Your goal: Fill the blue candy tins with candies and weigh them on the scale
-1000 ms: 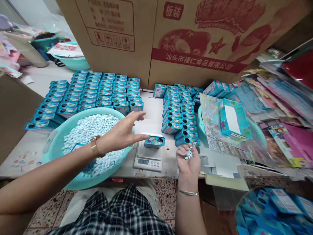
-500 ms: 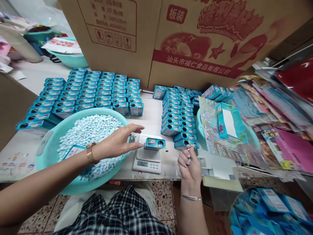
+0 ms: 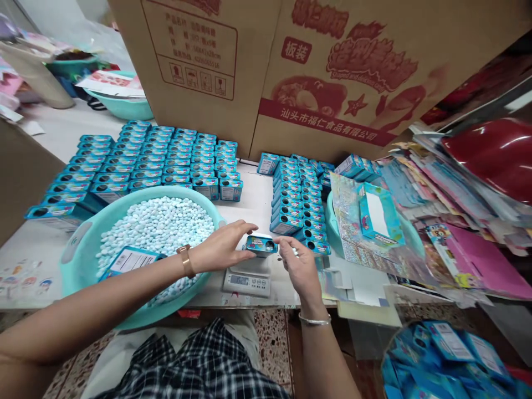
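Note:
A small blue candy box [image 3: 261, 244] with a round dark hole in its top is at the white digital scale [image 3: 246, 281]; whether it rests on the pan or is slightly lifted I cannot tell. My left hand [image 3: 226, 246] has thumb and fingers around the box's left end. My right hand [image 3: 300, 265] is curled around a few pale candies [image 3: 295, 252], its fingertips at the box's right end beside the hole. Left of the scale, a turquoise basin [image 3: 77, 271] holds many pale blue and white candies [image 3: 153, 233], with another blue box [image 3: 128, 261] lying on them.
Rows of blue boxes [image 3: 143, 158] stand behind the basin, and more rows [image 3: 288, 199] stand right of the scale. A large cardboard carton [image 3: 249, 72] closes off the back. At right are a tissue box [image 3: 380, 216], stacked packaging and, below, a container of blue boxes [image 3: 449, 360].
My left hand has moved right and closed around the box at the scale. My right hand has come left and up to the box's right end.

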{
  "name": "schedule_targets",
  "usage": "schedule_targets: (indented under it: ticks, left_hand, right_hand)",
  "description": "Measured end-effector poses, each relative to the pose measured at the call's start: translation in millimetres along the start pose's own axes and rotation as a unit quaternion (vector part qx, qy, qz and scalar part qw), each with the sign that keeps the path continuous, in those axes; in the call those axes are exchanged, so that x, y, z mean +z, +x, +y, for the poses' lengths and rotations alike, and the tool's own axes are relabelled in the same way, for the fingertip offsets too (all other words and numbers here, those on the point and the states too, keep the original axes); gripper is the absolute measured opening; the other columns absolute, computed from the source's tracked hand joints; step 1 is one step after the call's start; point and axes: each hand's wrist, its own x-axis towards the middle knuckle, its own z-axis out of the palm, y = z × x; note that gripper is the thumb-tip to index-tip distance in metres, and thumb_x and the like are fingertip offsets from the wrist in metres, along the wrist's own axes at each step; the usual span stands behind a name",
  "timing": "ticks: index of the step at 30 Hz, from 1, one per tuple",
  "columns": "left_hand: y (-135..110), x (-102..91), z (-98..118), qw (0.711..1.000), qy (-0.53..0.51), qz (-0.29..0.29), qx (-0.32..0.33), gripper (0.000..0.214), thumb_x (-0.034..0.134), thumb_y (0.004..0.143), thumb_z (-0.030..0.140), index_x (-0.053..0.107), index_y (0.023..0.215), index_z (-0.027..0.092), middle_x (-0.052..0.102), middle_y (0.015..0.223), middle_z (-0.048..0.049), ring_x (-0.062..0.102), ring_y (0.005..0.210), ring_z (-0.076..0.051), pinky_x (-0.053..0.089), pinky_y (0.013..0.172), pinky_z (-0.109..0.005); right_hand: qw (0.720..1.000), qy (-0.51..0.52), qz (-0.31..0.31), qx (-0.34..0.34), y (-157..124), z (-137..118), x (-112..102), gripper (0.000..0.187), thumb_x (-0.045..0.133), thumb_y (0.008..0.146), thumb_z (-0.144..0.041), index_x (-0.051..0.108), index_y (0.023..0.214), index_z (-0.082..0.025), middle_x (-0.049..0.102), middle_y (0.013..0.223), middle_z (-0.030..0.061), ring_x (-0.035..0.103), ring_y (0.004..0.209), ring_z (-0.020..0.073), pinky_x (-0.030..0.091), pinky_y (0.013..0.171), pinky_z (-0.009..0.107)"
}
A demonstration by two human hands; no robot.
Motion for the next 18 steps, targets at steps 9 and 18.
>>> schedule_targets:
  ticks: [9, 18]
  left_hand:
    - [-6.7, 0.9, -6.2, 1.000, -0.006, 0.011, -0.013, 0.055, 0.067, 0.082, 0.035, 0.048, 0.131, 0.017, 0.059, 0.125, -0.0130, 0.055, 0.117, -0.029, 0.044, 0.099, -0.044]
    - [-5.6, 0.2, -8.7, 1.000, -0.010, 0.017, -0.009, 0.055, 0.065, 0.084, 0.039, 0.047, 0.131, 0.017, 0.058, 0.126, -0.0136, 0.054, 0.118, -0.029, 0.044, 0.100, -0.044]
  right_hand:
    - [0.989, -0.136, 0.012, -0.059, 3.5, -0.3, 6.2, 0.037, 0.053, 0.091, -0.046, 0.071, 0.108, -0.019, 0.073, 0.102, 0.0079, 0.065, 0.095, 0.0240, 0.048, 0.087, 0.037]
    - [0.985, -0.146, 0.033, -0.086, 2.6, -7.1, 2.8, 0.031, 0.054, 0.091, -0.043, 0.073, 0.102, -0.022, 0.073, 0.103, 0.0063, 0.066, 0.096, 0.0225, 0.048, 0.087, 0.034]
